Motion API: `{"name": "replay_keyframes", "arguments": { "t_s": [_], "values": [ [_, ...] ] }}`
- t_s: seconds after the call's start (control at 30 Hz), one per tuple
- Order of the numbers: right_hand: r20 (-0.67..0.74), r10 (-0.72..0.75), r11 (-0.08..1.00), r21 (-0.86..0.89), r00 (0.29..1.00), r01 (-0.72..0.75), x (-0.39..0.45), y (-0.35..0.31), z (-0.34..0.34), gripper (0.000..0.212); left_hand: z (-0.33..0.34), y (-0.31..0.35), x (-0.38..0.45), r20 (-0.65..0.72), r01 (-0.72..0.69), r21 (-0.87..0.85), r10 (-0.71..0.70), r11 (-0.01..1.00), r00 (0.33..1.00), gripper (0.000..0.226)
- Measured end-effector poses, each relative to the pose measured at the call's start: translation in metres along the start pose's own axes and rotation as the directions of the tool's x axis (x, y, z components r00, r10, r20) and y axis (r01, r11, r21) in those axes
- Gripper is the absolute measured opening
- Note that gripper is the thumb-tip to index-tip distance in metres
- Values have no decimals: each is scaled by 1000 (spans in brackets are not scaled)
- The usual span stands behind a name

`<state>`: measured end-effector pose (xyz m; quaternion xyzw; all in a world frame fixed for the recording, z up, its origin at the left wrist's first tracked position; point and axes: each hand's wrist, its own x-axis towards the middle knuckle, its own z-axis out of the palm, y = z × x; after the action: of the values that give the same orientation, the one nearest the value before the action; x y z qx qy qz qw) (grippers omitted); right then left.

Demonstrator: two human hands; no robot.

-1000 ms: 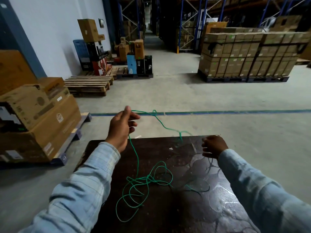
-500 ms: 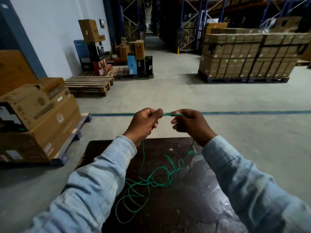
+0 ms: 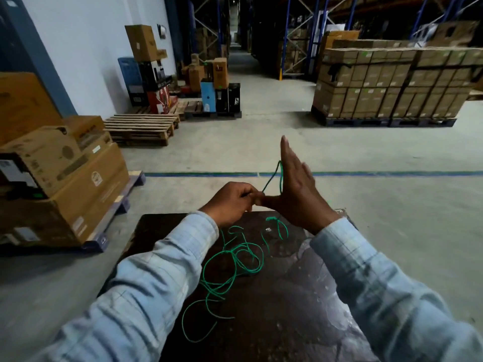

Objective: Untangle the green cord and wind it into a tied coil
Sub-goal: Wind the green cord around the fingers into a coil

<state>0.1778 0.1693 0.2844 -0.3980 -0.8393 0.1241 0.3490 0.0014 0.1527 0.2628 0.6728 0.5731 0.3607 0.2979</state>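
- My left hand [image 3: 232,202] is curling into a loose fist above the near edge of the table [image 3: 156,231], its fingertips pinching a strand of the cord [image 3: 235,259].
- My right hand [image 3: 295,189] is standing upright with straight fingers pointing up and the thumb stretched sideways; the thumb tip is touching my left fingertips.
- The right hand is staying flat and spread rather than gripping; the cord is looping up over its palm side, from the left pinch to a point near the base of the fingers and back down.
- Whether that loop is wrapping fully round the right hand I cannot tell, since the back of the hand is hiding the far side.
- Both forearms are showing light blue sleeves [image 3: 146,283] reaching in from the bottom of the view.
- The rest of the cord is lying on the dark table below and between my hands, in loose overlapping loops, with one long open loop trailing toward me at the left.
- A short stretch of cord is hanging just under my right wrist, ending in small curls on the table.
- Beyond the table, a blue line [image 3: 392,174] is running across the concrete floor.
- Cardboard boxes [image 3: 65,173] are sitting on a pallet at my left; empty pallets [image 3: 141,128] are stacked farther back.
- A large block of stacked cartons [image 3: 392,84] is standing at the far right, before blue racks [image 3: 311,35].
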Motion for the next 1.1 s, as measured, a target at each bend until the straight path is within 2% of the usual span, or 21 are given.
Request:
{"name": "replay_keyframes", "arguments": {
  "t_s": [0.03,0.1,0.13,0.2,0.3,0.4,0.47,0.53,0.6,0.63,0.67,0.73,0.77,0.8,0.83,0.9,1.0,1.03,1.07,1.1],
  "values": [
    [-13,-41,996,83,999,41,2,-1,1,121,0,1,1,26,-6,40,5,999,1000,15],
    [112,-13,988,152,994,-4,8,2,1,96,2,3,-1,69,-53,104,46,993,997,18],
    [182,20,990,136,983,-45,11,5,1,79,4,4,-2,72,-74,96,68,993,995,15],
    [221,79,992,77,972,-98,18,16,0,46,4,2,-4,52,-78,28,77,997,996,7],
    [301,141,987,36,943,-159,23,28,-17,28,-5,-12,-7,-12,-38,-2,38,999,999,18],
    [366,116,993,-37,923,-111,20,45,-34,5,-18,-34,-11,-61,-4,10,4,1000,998,12],
    [270,154,988,-45,951,-148,17,63,-42,6,-25,-51,-16,-42,14,60,-12,998,999,5],
    [32,240,971,3,970,-240,13,84,-51,7,-31,-71,-23,-42,63,84,-60,994,997,8],
    [-166,336,940,6,927,-340,7,100,-56,12,-34,-90,-30,-56,118,84,-114,989,992,9],
    [-184,383,921,0,905,-390,3,105,-54,15,-33,-96,-32,-69,139,69,-134,988,989,10],
    [-144,439,896,-2,887,-444,-1,108,-49,24,-31,-99,-32,-85,151,47,-147,987,986,12],
    [39,548,836,-6,835,-549,-6,100,-34,74,-24,-90,-27,-100,129,11,-127,992,987,13],
    [148,563,825,-36,813,-565,-8,93,-24,100,-20,-80,-22,-100,105,1,-105,994,989,14],
    [251,555,830,-106,793,-547,-8,85,-16,118,-17,-68,-17,-97,73,-8,-74,997,993,14],
    [340,525,850,-183,780,-493,-6,75,-8,126,-13,-55,-11,-90,36,-14,-37,999,995,14],
    [439,501,861,-337,746,-380,-5,47,7,120,-7,-30,1,-68,-52,-15,51,999,996,16],
    [413,505,804,-545,758,-238,0,7,16,93,-2,-3,11,-54,-143,-4,143,990,988,19],
    [420,472,812,-550,775,-196,3,-1,16,87,-3,1,14,-56,-155,-9,155,988,986,19],
    [440,417,857,-482,795,-183,6,-9,13,82,-4,4,15,-59,-164,-17,163,986,985,20],
    [461,353,923,-311,814,-225,10,-12,9,75,-6,6,14,-65,-170,-38,168,985,984,20]
  ]
}}
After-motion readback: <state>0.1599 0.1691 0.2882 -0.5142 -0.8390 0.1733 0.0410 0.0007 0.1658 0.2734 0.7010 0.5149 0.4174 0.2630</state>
